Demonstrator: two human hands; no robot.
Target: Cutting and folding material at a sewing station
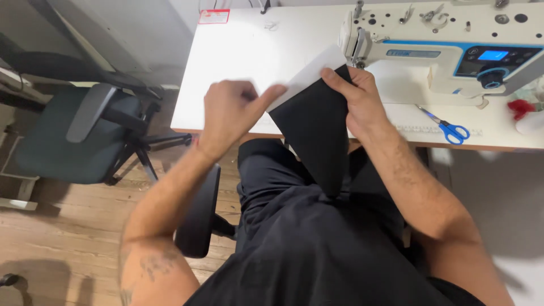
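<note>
A long piece of black fabric (pixel 317 136) with a white strip (pixel 309 73) along its top edge hangs from the table's front edge down to my lap. My right hand (pixel 357 96) pinches its upper right corner, thumb on the black cloth. My left hand (pixel 235 110) is curled, its thumb stretched out and touching the fabric's left edge where white meets black. Both hands sit in front of the white sewing machine (pixel 447 48), near its needle area.
The white sewing table (pixel 238 62) carries blue-handled scissors (pixel 450 130) at the right and something red (pixel 520 107) at the far right. A dark office chair (pixel 73 133) stands on the wooden floor at the left. A black armrest (pixel 198 212) sits beside my left forearm.
</note>
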